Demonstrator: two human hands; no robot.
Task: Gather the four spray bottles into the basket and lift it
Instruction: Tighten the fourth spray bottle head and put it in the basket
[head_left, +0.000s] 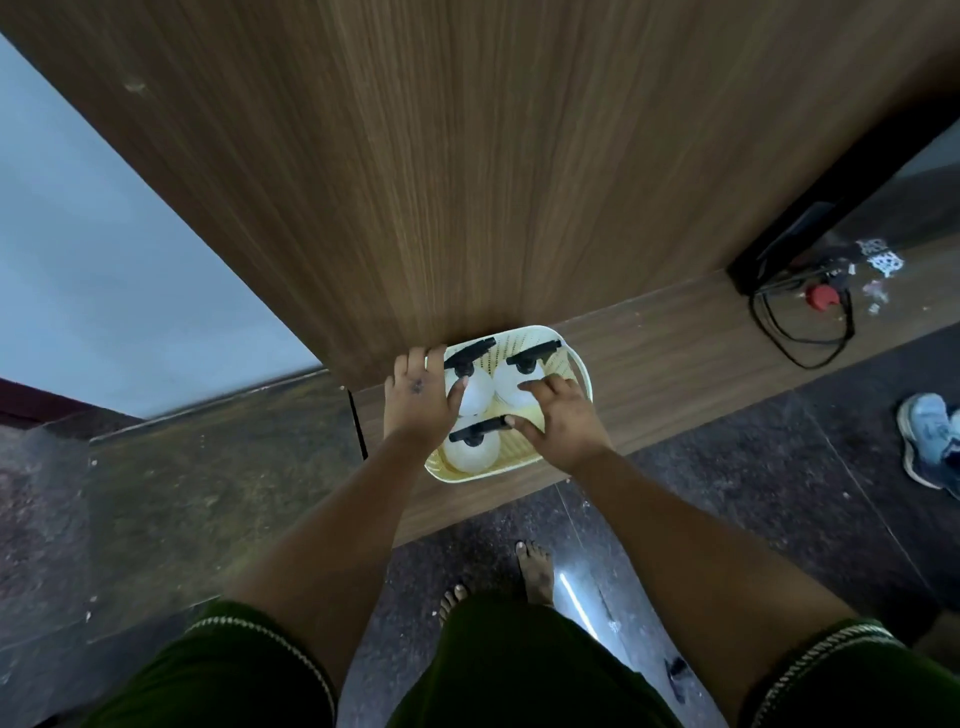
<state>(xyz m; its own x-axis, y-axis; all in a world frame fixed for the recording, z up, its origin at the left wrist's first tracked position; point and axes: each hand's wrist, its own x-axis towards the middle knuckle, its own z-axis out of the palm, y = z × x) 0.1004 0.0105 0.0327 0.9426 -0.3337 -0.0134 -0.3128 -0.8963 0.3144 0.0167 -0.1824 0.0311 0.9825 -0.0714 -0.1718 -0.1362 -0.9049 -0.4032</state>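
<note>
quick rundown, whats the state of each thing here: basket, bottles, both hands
basket: resting on the wooden ledge, not lifted
spray bottles: three visible, upright inside the basket, black heads on; rear left, rear right, front; a fourth cannot be seen
left hand: over the basket's left rim, thumb against the rear left bottle
right hand: fingers spread over the bottles, grip unclear

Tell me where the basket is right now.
In the head view, the pale yellow basket sits on the low wooden ledge against the wood panel, under both hands, with white spray bottles standing inside.
</note>
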